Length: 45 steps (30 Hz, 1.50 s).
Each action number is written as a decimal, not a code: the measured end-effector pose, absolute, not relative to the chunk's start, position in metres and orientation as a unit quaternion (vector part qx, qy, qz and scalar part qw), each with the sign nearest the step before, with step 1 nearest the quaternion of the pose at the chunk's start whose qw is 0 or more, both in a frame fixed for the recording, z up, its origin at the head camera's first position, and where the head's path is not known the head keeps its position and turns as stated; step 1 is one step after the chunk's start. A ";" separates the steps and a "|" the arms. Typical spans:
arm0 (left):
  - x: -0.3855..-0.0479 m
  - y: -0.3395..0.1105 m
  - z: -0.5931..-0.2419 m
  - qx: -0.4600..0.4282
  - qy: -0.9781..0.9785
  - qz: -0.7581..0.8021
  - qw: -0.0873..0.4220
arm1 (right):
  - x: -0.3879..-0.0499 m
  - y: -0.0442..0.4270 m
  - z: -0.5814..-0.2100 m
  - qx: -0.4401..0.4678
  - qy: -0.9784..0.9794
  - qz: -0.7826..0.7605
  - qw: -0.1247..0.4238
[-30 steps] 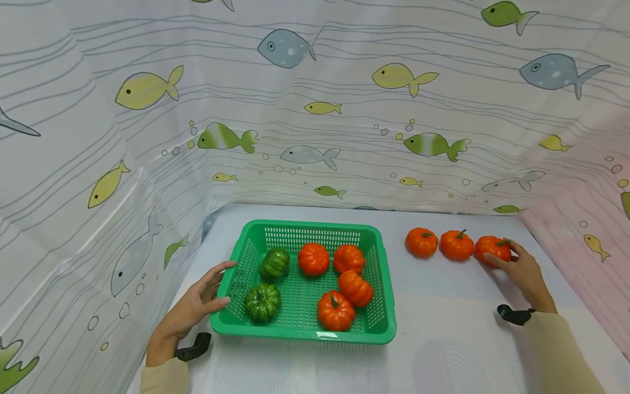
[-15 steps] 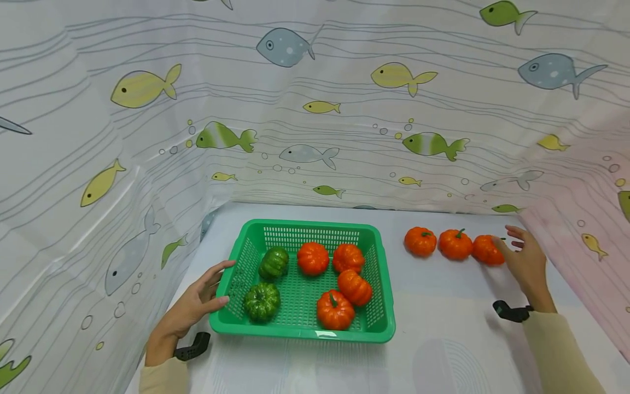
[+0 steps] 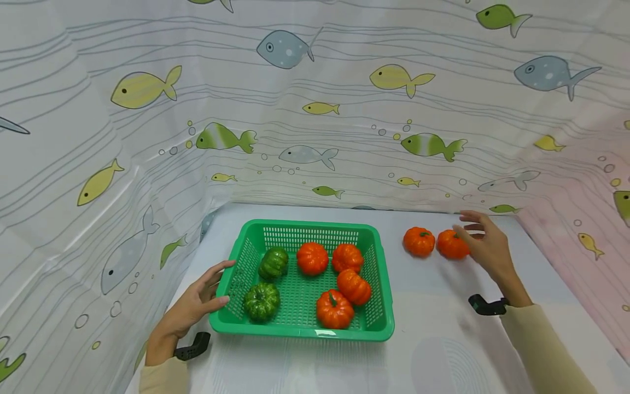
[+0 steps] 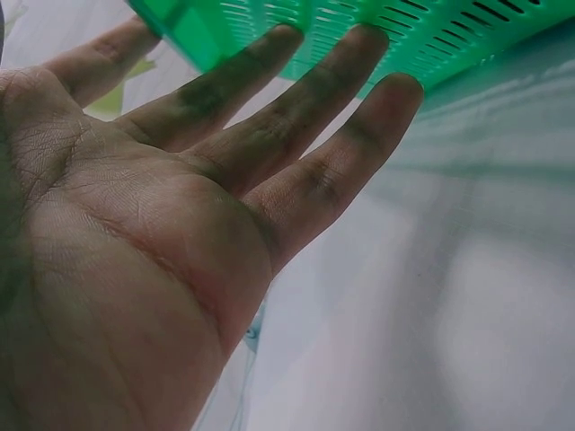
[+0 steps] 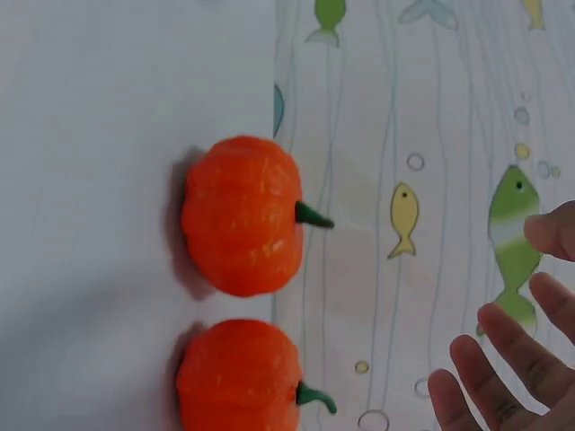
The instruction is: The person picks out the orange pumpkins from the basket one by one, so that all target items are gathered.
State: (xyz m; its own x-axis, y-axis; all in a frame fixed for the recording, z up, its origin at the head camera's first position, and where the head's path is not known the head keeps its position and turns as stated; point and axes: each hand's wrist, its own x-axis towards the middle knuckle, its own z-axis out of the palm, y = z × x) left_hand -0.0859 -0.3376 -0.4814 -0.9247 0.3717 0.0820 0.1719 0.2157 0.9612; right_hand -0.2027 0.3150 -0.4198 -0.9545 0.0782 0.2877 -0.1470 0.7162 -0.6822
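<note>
My left hand (image 3: 193,302) is at the left side of a green plastic basket (image 3: 305,335), thumb and fingers spread. In the left wrist view its extended fingers (image 4: 310,175) reach the basket's slotted wall. Inside the basket are two dark green pumpkins (image 3: 262,302) and several orange pumpkins (image 3: 312,259). My right hand (image 3: 488,249) hovers at the right end of a row of orange pumpkins (image 3: 419,242), fingers apart and holding nothing. Its fingertips partly cover the second pumpkin (image 3: 450,245); the third is hidden from the head view. Two pumpkins (image 5: 243,215) show in the right wrist view.
A pale table (image 3: 423,317) carries everything. Behind it and along both sides hangs a white curtain (image 3: 354,131) printed with fish. A small black device (image 3: 193,347) is strapped to each wrist.
My right hand has let go of the rightmost orange pumpkin, lifted, and moved left toward the second one. The left hand and the basket stay in place.
</note>
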 end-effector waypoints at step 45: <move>-0.084 -0.337 -0.481 0.172 0.779 0.598 0.078 | -0.216 0.142 -0.390 0.346 -0.869 0.352 -0.007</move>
